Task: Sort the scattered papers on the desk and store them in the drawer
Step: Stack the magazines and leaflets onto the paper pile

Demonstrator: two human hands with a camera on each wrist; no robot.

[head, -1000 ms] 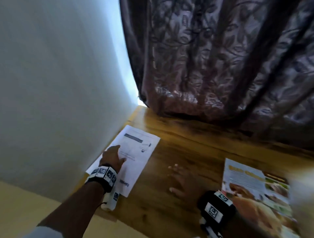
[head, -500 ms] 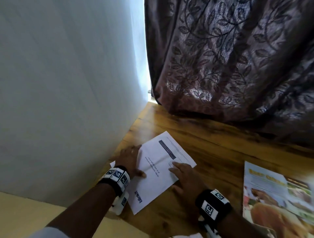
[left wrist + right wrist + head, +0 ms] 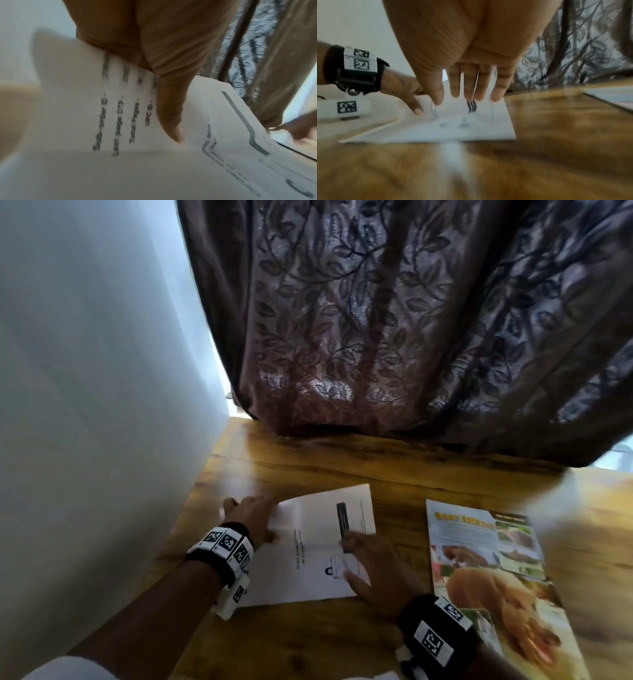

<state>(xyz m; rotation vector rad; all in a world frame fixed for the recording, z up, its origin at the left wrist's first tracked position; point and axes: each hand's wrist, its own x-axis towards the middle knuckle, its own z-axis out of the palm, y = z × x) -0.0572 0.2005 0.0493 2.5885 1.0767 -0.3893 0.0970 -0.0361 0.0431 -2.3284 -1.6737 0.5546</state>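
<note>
Nearest in the head view, both forearms reach in from the bottom edge, each with a black wrist band (image 3: pixel 440 633) carrying square black-and-white markers; the arms are cut off by the frame and much of the scene is smeared by motion blur. The right hand (image 3: pixel 380 573) lies palm down with its fingers straight and slightly spread on the near right part of the white printed sheet (image 3: pixel 315 563), covering that corner; the right wrist view shows the fingertips (image 3: pixel 469 94) pressing on the paper, so nothing is clasped. The left hand (image 3: pixel 253 518) is at the sheet's far left edge: in the left wrist view its thumb (image 3: pixel 171 116) lies on top of the page, and the fingers seem to be under the lifted edge, though they are hidden, so it pinches the paper there. The sheet sits on the wooden desk (image 3: pixel 411 470) between the two hands, its long axis running roughly away from the person, and its lines of print run along that axis; most of the text is too blurred to read. To the right, apart from the sheet, lies a colourful magazine (image 3: pixel 493 577), its near end cut off by the frame. Farther back a dark leaf-patterned curtain (image 3: pixel 394 320) hangs to the desk's rear edge, with a pale wall (image 3: pixel 96 371) on the left.
</note>
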